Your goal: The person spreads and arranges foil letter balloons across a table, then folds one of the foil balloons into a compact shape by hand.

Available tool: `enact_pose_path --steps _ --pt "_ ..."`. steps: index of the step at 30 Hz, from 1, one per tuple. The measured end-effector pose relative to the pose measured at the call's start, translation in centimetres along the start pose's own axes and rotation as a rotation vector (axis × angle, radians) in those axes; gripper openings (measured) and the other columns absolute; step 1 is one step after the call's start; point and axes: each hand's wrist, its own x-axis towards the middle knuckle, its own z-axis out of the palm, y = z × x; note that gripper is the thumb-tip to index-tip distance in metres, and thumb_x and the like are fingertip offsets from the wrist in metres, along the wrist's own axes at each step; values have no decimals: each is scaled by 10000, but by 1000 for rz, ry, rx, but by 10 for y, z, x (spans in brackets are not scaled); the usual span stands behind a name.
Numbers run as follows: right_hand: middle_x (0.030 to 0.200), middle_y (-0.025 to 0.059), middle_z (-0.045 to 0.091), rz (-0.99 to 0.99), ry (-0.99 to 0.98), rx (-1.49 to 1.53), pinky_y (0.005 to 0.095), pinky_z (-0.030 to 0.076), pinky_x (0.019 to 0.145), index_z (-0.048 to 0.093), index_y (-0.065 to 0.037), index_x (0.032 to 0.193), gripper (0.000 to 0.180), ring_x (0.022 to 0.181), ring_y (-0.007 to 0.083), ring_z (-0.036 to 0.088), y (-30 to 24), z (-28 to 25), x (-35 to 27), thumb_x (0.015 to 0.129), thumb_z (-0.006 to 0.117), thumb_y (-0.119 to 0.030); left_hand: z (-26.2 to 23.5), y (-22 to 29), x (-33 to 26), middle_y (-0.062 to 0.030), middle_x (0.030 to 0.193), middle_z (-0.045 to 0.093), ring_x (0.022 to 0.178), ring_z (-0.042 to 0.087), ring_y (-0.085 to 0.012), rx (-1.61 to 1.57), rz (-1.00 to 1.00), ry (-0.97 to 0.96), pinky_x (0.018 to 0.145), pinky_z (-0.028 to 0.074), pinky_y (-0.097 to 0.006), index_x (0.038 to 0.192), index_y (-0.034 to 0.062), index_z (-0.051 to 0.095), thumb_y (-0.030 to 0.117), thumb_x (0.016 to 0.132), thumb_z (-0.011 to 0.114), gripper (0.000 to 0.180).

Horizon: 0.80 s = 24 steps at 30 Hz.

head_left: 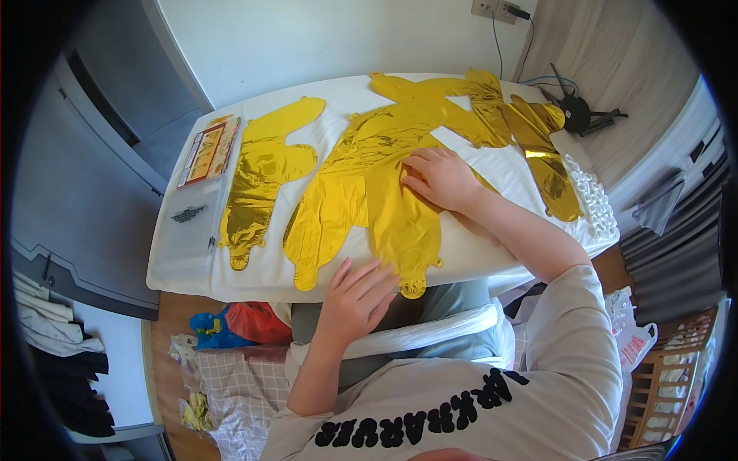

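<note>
The flat gold foil piece (403, 223) lies longways from the table (477, 260) front toward the wall (307, 46), the right hand (444, 178) bent on top, pinching or not one cannot tell, the left hand (351, 301) spread by its near end.

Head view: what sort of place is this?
Probably a room in a home, perhaps a bedroom: clothes hang at the left, a slatted wooden frame, possibly a crib, stands at lower right, and there is a curtain at the right.
</note>
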Motion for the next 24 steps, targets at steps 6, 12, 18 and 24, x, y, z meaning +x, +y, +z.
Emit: enact_pose_path --steps 6,12,18,24 --pt "1233 101 686 3 18 60 436 498 1016 687 -89 1254 390 1166 330 628 4 3 0 974 668 -361 2 0 -4 -38 1323 715 1297 635 -237 -21 -6 16 1184 364 -500 1189 161 770 163 888 728 304" --pt "1344 183 640 91 141 231 428 486 1072 599 -69 1401 491 1251 345 607 4 -11 -2 990 684 -323 -6 9 -7 -87 1329 709 1313 633 -285 -60 -5 46 1172 391 -511 1204 135 771 144 893 714 316" --pt "1377 136 635 234 346 574 352 506 1044 567 -54 1438 436 1224 234 638 13 -111 -44 1047 649 -229 -10 31 -5 -90 1258 736 1204 690 -289 -145 133 75 1137 433 -493 1149 113 788 206 925 677 266" --pt "1197 110 722 467 340 537 347 534 964 688 -27 1280 304 1115 232 685 66 -160 -163 1018 677 -181 25 101 33 -56 1201 748 1136 701 -236 -348 428 -18 1075 470 -432 1141 142 792 334 966 660 291"
